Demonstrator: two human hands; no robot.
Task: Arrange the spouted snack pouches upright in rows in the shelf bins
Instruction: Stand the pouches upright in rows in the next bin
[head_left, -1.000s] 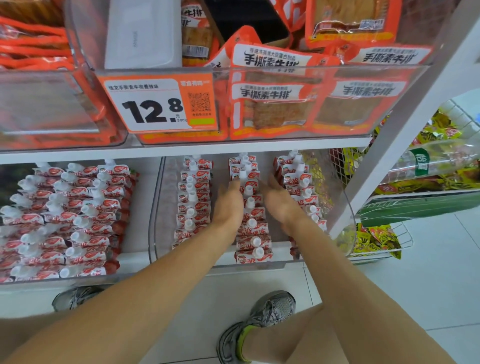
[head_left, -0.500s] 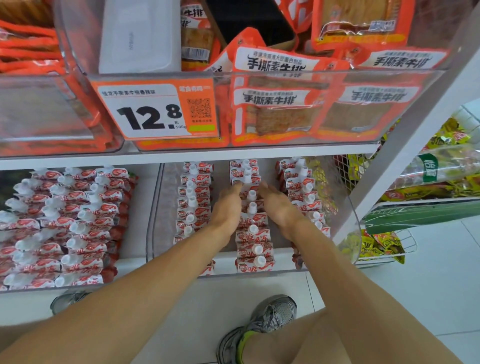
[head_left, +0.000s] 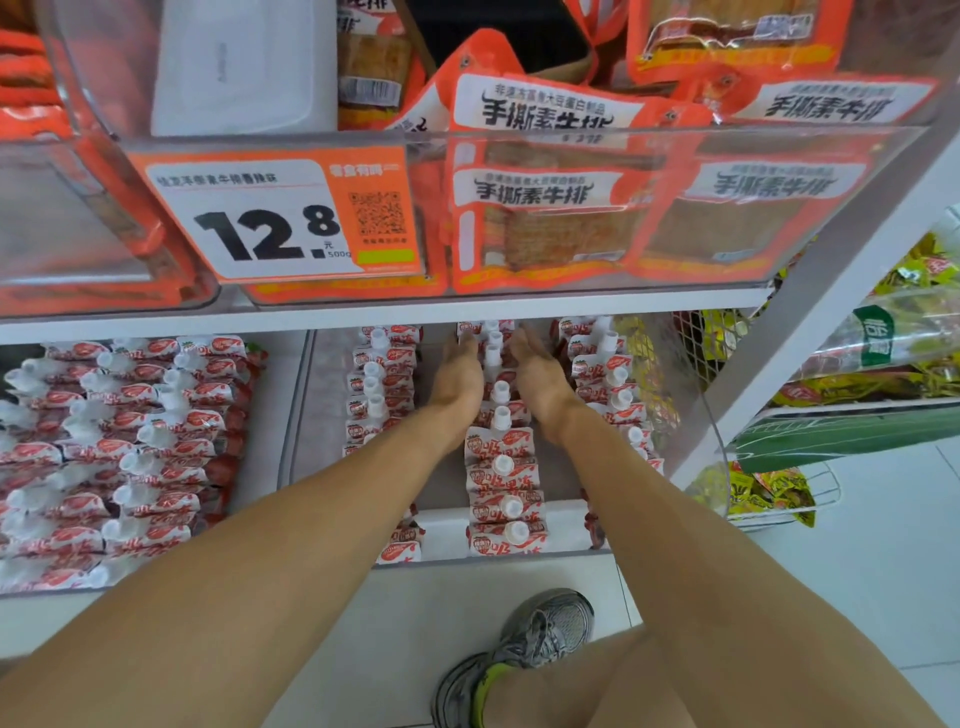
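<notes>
Red-and-white spouted snack pouches stand upright in three rows in a clear shelf bin on the lower shelf. The middle row runs front to back between my hands. My left hand lies flat against that row's left side, fingers straight and reaching deep under the upper shelf. My right hand presses the row's right side the same way. A left row and a right row flank them. The fingertips are partly hidden by the shelf edge.
A second bin to the left is packed with the same pouches. The upper shelf holds orange snack packets and a 12.8 price tag. Yellow packets fill a wire basket on the right. My shoe is on the floor.
Both hands slid farther back along the middle row, toward the rear of the bin. The view has tilted down slightly.
</notes>
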